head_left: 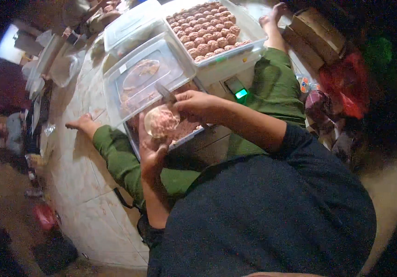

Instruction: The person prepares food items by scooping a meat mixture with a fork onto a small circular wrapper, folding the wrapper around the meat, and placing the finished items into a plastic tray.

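On the fingers of my left hand (150, 152) rests a round, pale dumpling wrapper (148, 123) with pink minced filling (165, 121) heaped on it. My right hand (197, 105) is closed around a flat metal spreader (163, 93), whose blade points up and left just above the wrapper. Beneath both hands is a clear plastic bin (187, 139) holding more pink mince, partly covered by a translucent lid (161, 57). Beyond it, a second plastic bin (251, 46) holds rows of rounded, pleated dumplings (207, 30).
A small device with a green-lit screen (240, 93) lies beside my green-trousered leg. Another lid (129, 27) sits at the back left. Cardboard boxes (318, 34) and a red plastic bag (346, 87) are to the right. A person (16, 134) appears at far left.
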The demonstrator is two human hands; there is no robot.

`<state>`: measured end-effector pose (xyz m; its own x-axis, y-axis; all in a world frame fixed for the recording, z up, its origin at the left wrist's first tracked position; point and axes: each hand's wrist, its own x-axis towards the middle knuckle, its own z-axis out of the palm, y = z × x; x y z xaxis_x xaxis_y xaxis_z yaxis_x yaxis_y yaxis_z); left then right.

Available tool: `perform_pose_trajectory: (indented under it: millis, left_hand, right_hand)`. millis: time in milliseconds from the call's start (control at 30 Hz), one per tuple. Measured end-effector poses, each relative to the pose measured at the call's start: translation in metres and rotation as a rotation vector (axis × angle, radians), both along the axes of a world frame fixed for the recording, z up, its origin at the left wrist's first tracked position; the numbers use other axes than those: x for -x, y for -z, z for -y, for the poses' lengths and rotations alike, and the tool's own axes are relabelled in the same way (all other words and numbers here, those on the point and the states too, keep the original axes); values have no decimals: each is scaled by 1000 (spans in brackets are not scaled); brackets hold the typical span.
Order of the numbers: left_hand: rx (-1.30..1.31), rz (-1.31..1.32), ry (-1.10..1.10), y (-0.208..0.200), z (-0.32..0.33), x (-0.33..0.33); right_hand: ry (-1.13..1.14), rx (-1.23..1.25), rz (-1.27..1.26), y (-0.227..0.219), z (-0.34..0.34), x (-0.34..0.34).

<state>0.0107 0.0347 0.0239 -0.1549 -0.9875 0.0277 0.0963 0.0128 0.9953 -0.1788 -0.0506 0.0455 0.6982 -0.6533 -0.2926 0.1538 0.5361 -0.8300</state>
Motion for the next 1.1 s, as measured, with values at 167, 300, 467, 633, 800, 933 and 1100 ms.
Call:
perform_pose_trajectory:
  millis: [167,300,467,633,800,933,1100]
  left_hand:
    - [3,71,-107,19,23,4]
    - [-9,-87,-172,28,23,0]
    - [-16,-172,-134,28,20,9]
    - [-35,-265,-68,30,23,10]
    - [180,-42,-173,4,12,16]
    - [150,-222,-288,37,19,15]
    - [388,-86,-342,13,14,28]
  right_hand:
    - [-15,71,-17,2,-12,-9]
    - [166,189,-42,7,-23,2]
    - [197,133,133,78,-48,-15]
    - [194,664,19,62,-51,-33]
    - [119,987,-409,42,-43,-17]
    - [121,853,-231,55,-53,-17]
    - [65,965,-275,47,-47,-23]
